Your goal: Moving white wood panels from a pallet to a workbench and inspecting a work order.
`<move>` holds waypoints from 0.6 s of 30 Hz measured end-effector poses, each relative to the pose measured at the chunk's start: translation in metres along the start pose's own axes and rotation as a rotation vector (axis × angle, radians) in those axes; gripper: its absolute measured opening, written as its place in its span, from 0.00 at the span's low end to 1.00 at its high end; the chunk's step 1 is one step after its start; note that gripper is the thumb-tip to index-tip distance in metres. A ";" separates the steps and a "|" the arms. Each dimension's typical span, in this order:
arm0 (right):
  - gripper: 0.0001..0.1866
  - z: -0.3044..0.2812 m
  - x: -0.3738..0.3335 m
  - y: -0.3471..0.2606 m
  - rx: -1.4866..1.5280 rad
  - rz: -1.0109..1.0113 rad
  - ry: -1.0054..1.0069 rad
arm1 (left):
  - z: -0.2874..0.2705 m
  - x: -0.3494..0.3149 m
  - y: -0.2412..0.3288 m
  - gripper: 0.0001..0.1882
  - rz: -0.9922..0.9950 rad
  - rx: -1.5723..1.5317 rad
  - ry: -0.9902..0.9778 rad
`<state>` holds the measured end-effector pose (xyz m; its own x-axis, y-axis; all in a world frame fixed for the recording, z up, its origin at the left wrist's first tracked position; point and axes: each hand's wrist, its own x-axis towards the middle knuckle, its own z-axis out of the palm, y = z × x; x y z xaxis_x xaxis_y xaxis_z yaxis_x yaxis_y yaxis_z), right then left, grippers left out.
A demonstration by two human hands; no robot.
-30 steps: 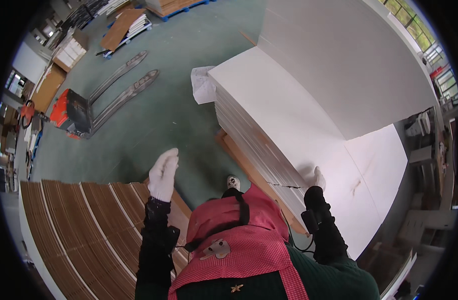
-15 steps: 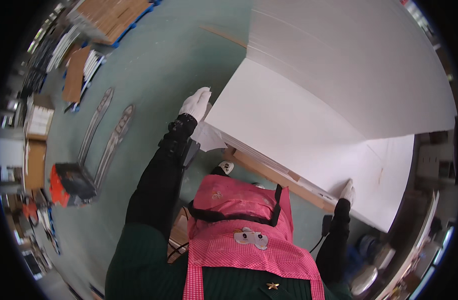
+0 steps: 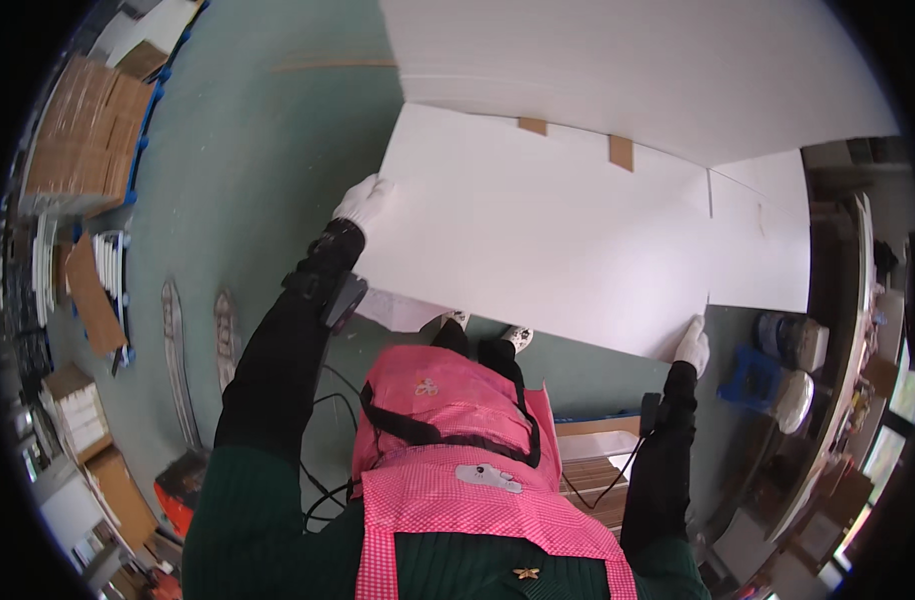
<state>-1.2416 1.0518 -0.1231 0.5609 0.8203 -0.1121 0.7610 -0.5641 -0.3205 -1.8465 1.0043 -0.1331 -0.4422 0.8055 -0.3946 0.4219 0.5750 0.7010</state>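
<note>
A large flat white panel [image 3: 538, 225] spans the space ahead of me, its near edge above my shoes. My left hand [image 3: 365, 203], in a white glove, is closed on its left edge. My right hand [image 3: 694, 345], gloved the same way, grips the panel by its near right corner. Both thumbs and the fingers underneath are mostly hidden. Two brown cardboard pieces [image 3: 621, 152] show along the far edge. Beyond rises a big white sheet [image 3: 618, 60], and another white surface [image 3: 763, 235] lies past the panel's right end.
Pallet truck forks [image 3: 178, 360] lie on the green floor at left, near a wrapped stack of brown boards [image 3: 83, 135]. A blue plastic stool [image 3: 753, 378] stands at right, beside a long shelf edge [image 3: 848, 370]. Thin cables hang by my apron [image 3: 458, 430].
The panel has shifted toward me, away from the upright sheet, and the brown pieces now show behind it. My right hand has moved to its corner. The view has turned.
</note>
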 end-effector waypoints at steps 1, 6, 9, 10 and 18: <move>0.43 0.003 -0.015 0.007 -0.017 0.015 0.001 | -0.005 0.000 -0.008 0.26 0.027 -0.052 -0.009; 0.52 0.010 0.010 0.043 0.289 0.134 -0.402 | -0.010 0.018 0.000 0.30 -0.105 0.145 -0.068; 0.56 0.027 0.030 0.043 0.067 0.045 -0.312 | -0.001 0.033 0.021 0.32 -0.089 0.201 -0.152; 0.58 0.022 0.006 -0.008 0.234 0.239 -0.349 | -0.020 0.020 0.001 0.34 -0.142 0.250 -0.115; 0.47 -0.003 -0.073 0.085 0.911 0.346 -0.439 | -0.053 -0.071 0.086 0.35 -0.180 0.174 -0.059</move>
<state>-1.2164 0.9436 -0.1394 0.3952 0.6936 -0.6023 -0.0493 -0.6387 -0.7679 -1.8211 0.9887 -0.0129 -0.4775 0.6921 -0.5413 0.4728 0.7217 0.5056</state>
